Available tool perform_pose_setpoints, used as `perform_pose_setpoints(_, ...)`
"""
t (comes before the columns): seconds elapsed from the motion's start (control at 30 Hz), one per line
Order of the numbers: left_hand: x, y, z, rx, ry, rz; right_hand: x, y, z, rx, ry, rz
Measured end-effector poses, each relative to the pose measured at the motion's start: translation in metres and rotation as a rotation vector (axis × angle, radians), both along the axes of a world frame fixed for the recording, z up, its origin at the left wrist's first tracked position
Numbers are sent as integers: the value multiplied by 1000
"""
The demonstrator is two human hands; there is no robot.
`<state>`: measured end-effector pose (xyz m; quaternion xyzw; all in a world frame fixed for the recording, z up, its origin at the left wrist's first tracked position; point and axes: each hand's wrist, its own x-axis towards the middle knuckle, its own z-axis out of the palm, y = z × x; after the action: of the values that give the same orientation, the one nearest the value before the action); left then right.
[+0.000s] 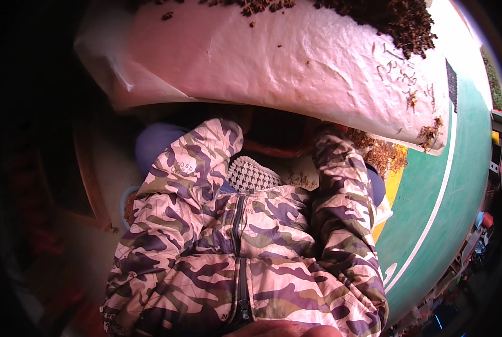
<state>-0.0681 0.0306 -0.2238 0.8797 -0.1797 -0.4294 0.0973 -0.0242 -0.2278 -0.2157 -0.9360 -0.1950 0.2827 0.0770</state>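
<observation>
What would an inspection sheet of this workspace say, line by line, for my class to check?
Surface: creased pale plastic sheet, pinkish in part, marked with writing at right.
Job's things: dark brown crumbly heap at far right; reddish container below the near edge, contents unclear.
Clutter: loose brown bits on the sheet; brown scraps below its right end.
Hands: neither visible; both camouflage sleeves run toward the sheet's near edge.
Cables: nothing seen.
Surroundings: green floor, white line, yellow strip; left side dark.
</observation>
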Motion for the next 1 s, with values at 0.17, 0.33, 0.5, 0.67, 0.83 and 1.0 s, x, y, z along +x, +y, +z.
perform_pose_setpoints(0.17, 4, -21, 11, -4, 23, -26, -21, 7, 31, -21, 215, 37)
perform_pose_setpoints(0.33, -16, -38, 83, -495, -65, -18, -59, 8, 61, 482, 25, 345)
perform_pose_setpoints(0.5, 4, -1, 199, -846, -170, 179, -44, -7, 179, 746, 268, 74)
perform_pose_setpoints(0.67, 129, 64, 199, -645, -1267, 559, -21, -16, 181, 1106, -103, -391)
perform_pose_setpoints(0.83, 204, 155, 198, -249, -1500, 1059, 9, -6, 154, 1030, -710, -477)
perform_pose_setpoints(1.0, 239, 243, 167, -533, -1381, 1294, 17, 7, 147, 1064, -766, -488)
